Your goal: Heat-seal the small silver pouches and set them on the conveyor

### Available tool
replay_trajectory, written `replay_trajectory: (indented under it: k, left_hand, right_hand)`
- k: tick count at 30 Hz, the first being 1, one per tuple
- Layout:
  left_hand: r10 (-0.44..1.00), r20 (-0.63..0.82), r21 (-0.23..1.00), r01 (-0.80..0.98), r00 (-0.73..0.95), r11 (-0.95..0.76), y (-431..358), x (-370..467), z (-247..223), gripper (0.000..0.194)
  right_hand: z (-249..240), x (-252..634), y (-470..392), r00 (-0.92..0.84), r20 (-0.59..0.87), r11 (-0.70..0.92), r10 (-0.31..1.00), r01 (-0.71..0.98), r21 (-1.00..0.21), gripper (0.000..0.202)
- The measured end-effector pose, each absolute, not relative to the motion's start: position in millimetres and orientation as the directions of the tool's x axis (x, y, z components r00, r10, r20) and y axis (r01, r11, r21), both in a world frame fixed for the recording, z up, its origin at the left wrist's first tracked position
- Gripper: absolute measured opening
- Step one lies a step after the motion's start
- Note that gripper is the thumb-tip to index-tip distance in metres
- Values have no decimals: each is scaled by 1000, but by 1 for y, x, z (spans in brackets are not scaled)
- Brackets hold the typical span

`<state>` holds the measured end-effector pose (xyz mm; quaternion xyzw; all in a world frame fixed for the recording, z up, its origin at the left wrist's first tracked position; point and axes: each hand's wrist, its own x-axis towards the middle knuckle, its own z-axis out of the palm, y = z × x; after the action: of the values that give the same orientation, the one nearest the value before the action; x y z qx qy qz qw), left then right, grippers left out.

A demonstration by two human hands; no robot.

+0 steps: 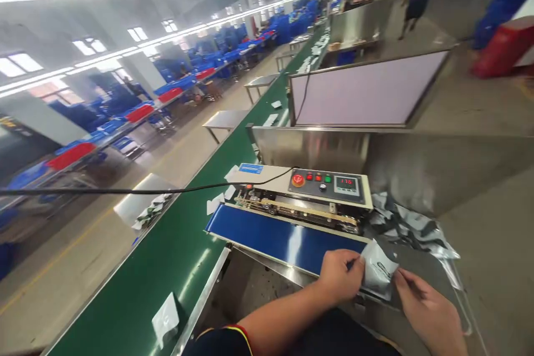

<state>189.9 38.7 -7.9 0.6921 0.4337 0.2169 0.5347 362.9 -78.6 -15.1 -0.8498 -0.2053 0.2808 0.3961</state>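
Note:
A small silver-white pouch point(377, 270) with dark print is held up between my two hands. My left hand point(342, 275) pinches its left edge between thumb and fingers. On the opposite edge, my right hand point(428, 303) grips the lower right corner with its fingertips. Just beyond the hands stands a band sealing machine point(267, 178) with a lit red display and coloured buttons. Its blue belt point(271, 236) ends right by the pouch. A pile of silver pouches point(411, 225) lies to the right of the machine.
A long green conveyor point(167, 278) runs past on the left, with a white pouch point(166, 320) near me and more farther off. One black cable point(125, 191) crosses the view. Behind the sealer rise a metal panel point(308, 147) and a framed pale board point(359, 92).

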Motion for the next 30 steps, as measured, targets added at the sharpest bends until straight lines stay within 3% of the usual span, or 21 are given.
replay_trajectory:
  k: [3, 5, 9, 14, 18, 23, 26, 30]
  left_hand:
    - [834, -284, 917, 388, 473, 92, 49, 217, -29, 50]
    - [840, -388, 891, 387, 380, 236, 55, 233, -45, 47]
    - [842, -473, 867, 308, 259, 392, 69, 243, -65, 37]
    - [853, -482, 869, 232, 198, 437, 86, 220, -68, 42]
    - [907, -375, 914, 238, 193, 328, 93, 186, -63, 46]
    - [998, -50, 972, 228, -30, 56, 86, 139, -49, 51]
    - [996, -25, 978, 203, -85, 42, 75, 123, -42, 57]
    - [999, 31, 978, 205, -8, -29, 61, 130, -44, 56]
  right_hand:
    - [-9, 369, -69, 801, -441, -678, 405, -61, -733, 38]
    - [-16, 375, -60, 785, -498, -628, 368, -185, -756, 32]
    - [-34, 382, -33, 728, -563, -491, 390, -352, -796, 24]
    - [-50, 374, 0, 612, -603, -515, 512, -342, -786, 26]
    - [-54, 401, 23, 524, -614, -613, 590, -205, -763, 32]
    - [-46, 482, 75, 736, -420, -737, 530, 155, -658, 42]
    - [-36, 505, 110, 755, -312, -745, 577, 330, -580, 39]
    - [-14, 502, 126, 707, -237, -696, 666, 476, -537, 30]
